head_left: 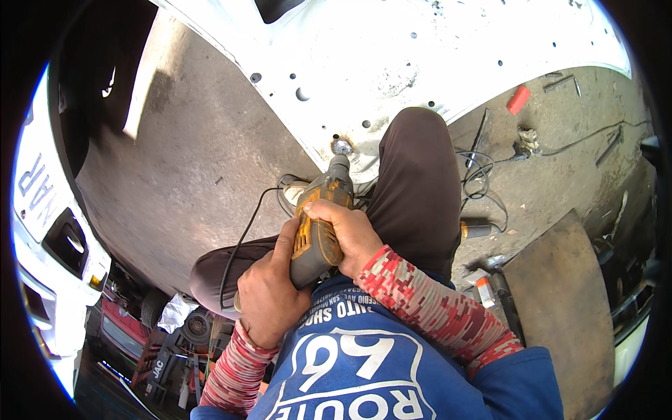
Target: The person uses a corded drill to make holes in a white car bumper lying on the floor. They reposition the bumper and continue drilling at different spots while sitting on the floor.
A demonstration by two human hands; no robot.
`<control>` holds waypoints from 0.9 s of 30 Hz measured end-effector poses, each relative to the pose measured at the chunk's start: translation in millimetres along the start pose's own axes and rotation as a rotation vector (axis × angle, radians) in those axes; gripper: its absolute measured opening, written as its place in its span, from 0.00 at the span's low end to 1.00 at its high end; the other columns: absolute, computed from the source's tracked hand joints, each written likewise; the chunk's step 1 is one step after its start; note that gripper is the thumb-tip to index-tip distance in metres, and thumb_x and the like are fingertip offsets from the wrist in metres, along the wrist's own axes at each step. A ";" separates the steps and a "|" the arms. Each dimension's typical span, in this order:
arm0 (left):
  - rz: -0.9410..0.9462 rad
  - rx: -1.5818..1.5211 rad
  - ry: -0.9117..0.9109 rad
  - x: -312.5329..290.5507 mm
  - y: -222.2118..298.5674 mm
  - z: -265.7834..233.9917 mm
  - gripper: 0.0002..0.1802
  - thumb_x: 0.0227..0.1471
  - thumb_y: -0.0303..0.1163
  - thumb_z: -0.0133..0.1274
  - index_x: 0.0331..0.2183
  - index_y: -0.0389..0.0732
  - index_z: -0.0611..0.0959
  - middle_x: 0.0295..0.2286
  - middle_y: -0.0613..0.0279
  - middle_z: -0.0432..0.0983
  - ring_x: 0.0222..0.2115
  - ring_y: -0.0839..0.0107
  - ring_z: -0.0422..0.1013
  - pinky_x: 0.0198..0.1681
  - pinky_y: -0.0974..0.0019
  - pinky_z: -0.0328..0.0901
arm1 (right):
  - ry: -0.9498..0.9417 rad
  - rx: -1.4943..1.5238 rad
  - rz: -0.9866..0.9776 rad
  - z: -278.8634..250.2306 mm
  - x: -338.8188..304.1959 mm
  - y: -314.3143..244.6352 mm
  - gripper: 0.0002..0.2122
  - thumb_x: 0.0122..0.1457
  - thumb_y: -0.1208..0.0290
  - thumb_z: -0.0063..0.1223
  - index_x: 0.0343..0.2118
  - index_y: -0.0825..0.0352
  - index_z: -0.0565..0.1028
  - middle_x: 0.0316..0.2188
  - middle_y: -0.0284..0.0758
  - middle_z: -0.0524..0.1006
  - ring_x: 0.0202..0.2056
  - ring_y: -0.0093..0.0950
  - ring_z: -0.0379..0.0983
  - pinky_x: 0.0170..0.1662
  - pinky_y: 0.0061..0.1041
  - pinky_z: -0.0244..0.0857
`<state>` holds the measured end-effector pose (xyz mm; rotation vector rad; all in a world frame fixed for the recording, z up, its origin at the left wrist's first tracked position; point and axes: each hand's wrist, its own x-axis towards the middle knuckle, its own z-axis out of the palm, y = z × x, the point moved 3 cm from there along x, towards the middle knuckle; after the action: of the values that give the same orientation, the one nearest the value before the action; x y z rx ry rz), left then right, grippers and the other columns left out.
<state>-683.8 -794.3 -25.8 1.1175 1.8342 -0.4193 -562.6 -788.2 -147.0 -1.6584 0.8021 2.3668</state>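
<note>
A worn yellow and grey power drill (318, 241) points away from me, its chuck (339, 166) at a bare, scorched metal spot near the corner of a white car body panel (364, 63). Whether the bit touches the metal is hard to make out. My left hand (271, 297) is closed around the drill's rear, where its handle is mostly hidden. Across the top and right side of the drill's body, my right hand (350, 234) grips it with the thumb laid over the housing. My right knee (420, 154) is against the panel's near edge.
A dark cord (241, 248) loops by my left leg. On the concrete at right lie a red block (518, 100), another corded power tool (476, 229) with coiled cable, and a bent brown sheet (560, 301). A white vehicle part (49, 231) stands at far left, above clutter.
</note>
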 end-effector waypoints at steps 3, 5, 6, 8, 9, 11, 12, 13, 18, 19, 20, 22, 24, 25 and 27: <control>0.002 0.004 0.006 0.4 0.5 0.1 0.52 0.41 0.26 0.64 0.70 0.51 0.70 0.32 0.40 0.86 0.35 0.38 0.84 0.40 0.46 0.77 | -0.005 0.007 -0.001 0.5 0.5 0.6 0.17 0.55 0.69 0.72 0.42 0.76 0.82 0.34 0.39 0.83 0.31 0.30 0.82 0.39 0.35 0.78; 0.003 0.004 0.009 0.2 0.7 0.7 0.52 0.41 0.25 0.64 0.70 0.51 0.70 0.32 0.40 0.86 0.35 0.38 0.84 0.40 0.46 0.77 | 0.001 0.003 -0.002 0.3 0.1 0.5 0.17 0.55 0.69 0.72 0.42 0.76 0.82 0.34 0.39 0.83 0.31 0.30 0.82 0.39 0.35 0.78; 0.004 0.003 0.010 0.2 0.8 1.1 0.52 0.41 0.25 0.64 0.70 0.51 0.70 0.32 0.40 0.86 0.35 0.38 0.84 0.40 0.46 0.77 | 0.005 0.002 -0.004 0.1 -0.3 0.4 0.17 0.55 0.69 0.72 0.42 0.76 0.82 0.34 0.39 0.83 0.31 0.30 0.82 0.39 0.35 0.78; 0.005 0.001 0.011 0.3 0.8 1.6 0.52 0.41 0.25 0.64 0.70 0.51 0.70 0.32 0.40 0.86 0.35 0.38 0.84 0.40 0.46 0.77 | 0.008 0.002 -0.003 0.3 -0.9 0.1 0.16 0.56 0.69 0.72 0.42 0.76 0.82 0.34 0.38 0.83 0.31 0.30 0.82 0.39 0.35 0.78; 0.006 0.001 0.012 0.5 0.8 1.7 0.51 0.41 0.25 0.64 0.69 0.51 0.70 0.32 0.40 0.86 0.35 0.38 0.84 0.40 0.46 0.77 | 0.006 0.004 -0.001 0.6 -1.1 0.0 0.16 0.56 0.69 0.72 0.42 0.76 0.82 0.34 0.38 0.83 0.31 0.30 0.82 0.39 0.35 0.78; 0.009 0.002 0.013 0.7 0.9 1.7 0.51 0.41 0.25 0.64 0.69 0.51 0.71 0.32 0.40 0.86 0.35 0.38 0.84 0.40 0.46 0.77 | 0.008 0.002 -0.001 1.0 -1.4 -0.3 0.16 0.56 0.69 0.72 0.42 0.76 0.82 0.34 0.38 0.83 0.31 0.30 0.82 0.39 0.35 0.78; 0.012 0.003 0.014 0.7 1.0 1.4 0.51 0.41 0.25 0.64 0.69 0.51 0.71 0.32 0.40 0.86 0.35 0.38 0.84 0.40 0.46 0.77 | 0.011 -0.002 -0.003 1.1 -1.4 -0.5 0.16 0.56 0.69 0.72 0.42 0.76 0.82 0.34 0.38 0.83 0.31 0.30 0.82 0.39 0.35 0.78; 0.012 0.005 0.014 0.7 1.1 1.1 0.51 0.41 0.26 0.64 0.69 0.50 0.71 0.32 0.40 0.86 0.35 0.38 0.84 0.40 0.46 0.77 | 0.014 -0.006 -0.005 1.0 -1.4 -0.6 0.16 0.56 0.69 0.72 0.42 0.76 0.82 0.34 0.39 0.83 0.31 0.30 0.82 0.39 0.35 0.78; 0.007 0.008 -0.004 1.8 0.7 -0.4 0.51 0.41 0.26 0.64 0.69 0.50 0.71 0.32 0.40 0.86 0.34 0.39 0.84 0.41 0.46 0.77 | 0.005 0.004 -0.005 1.1 -0.8 -1.1 0.16 0.56 0.69 0.72 0.42 0.76 0.82 0.34 0.39 0.83 0.31 0.30 0.82 0.39 0.35 0.78; 0.006 0.010 -0.003 1.8 0.7 -0.6 0.51 0.41 0.26 0.64 0.69 0.49 0.71 0.32 0.40 0.86 0.34 0.39 0.84 0.41 0.47 0.77 | 0.005 0.006 -0.003 1.1 -0.7 -1.0 0.16 0.56 0.69 0.72 0.42 0.76 0.82 0.34 0.39 0.83 0.31 0.30 0.82 0.39 0.35 0.78; 0.008 0.011 -0.002 2.1 0.7 -0.9 0.51 0.41 0.26 0.64 0.69 0.49 0.71 0.32 0.40 0.86 0.34 0.39 0.84 0.41 0.46 0.77 | 0.003 0.007 -0.002 1.4 -0.5 -1.1 0.16 0.56 0.69 0.72 0.42 0.76 0.82 0.34 0.39 0.83 0.31 0.31 0.82 0.39 0.35 0.78; 0.016 0.009 0.006 2.2 1.0 -1.1 0.51 0.41 0.26 0.64 0.69 0.49 0.71 0.32 0.40 0.86 0.35 0.39 0.84 0.41 0.46 0.77 | -0.001 0.007 0.000 1.9 -0.2 -1.1 0.16 0.56 0.69 0.72 0.42 0.76 0.82 0.34 0.39 0.83 0.31 0.31 0.82 0.40 0.35 0.78; 0.015 0.006 0.007 2.2 1.2 -0.9 0.51 0.41 0.26 0.64 0.69 0.49 0.71 0.32 0.40 0.86 0.35 0.38 0.84 0.41 0.46 0.77 | 0.009 0.001 0.004 1.6 -0.5 -0.7 0.17 0.56 0.69 0.72 0.42 0.76 0.82 0.34 0.39 0.83 0.32 0.31 0.82 0.40 0.35 0.78; 0.010 0.004 0.005 2.2 1.1 -0.7 0.51 0.41 0.26 0.64 0.70 0.49 0.71 0.32 0.40 0.86 0.35 0.38 0.84 0.41 0.46 0.77 | 0.012 0.004 0.011 1.5 -0.6 -0.4 0.17 0.56 0.69 0.72 0.42 0.76 0.82 0.34 0.39 0.83 0.32 0.31 0.82 0.40 0.35 0.78; 0.016 0.004 0.009 1.8 1.4 -0.6 0.51 0.41 0.26 0.64 0.69 0.50 0.71 0.32 0.39 0.86 0.35 0.38 0.84 0.41 0.46 0.77 | -0.004 0.007 0.001 1.3 -0.9 -0.7 0.17 0.56 0.69 0.72 0.43 0.76 0.82 0.35 0.39 0.83 0.32 0.31 0.83 0.40 0.36 0.78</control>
<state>-683.3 -792.2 -26.8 1.1376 1.8317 -0.4103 -563.0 -786.8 -146.1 -1.6510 0.8101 2.3641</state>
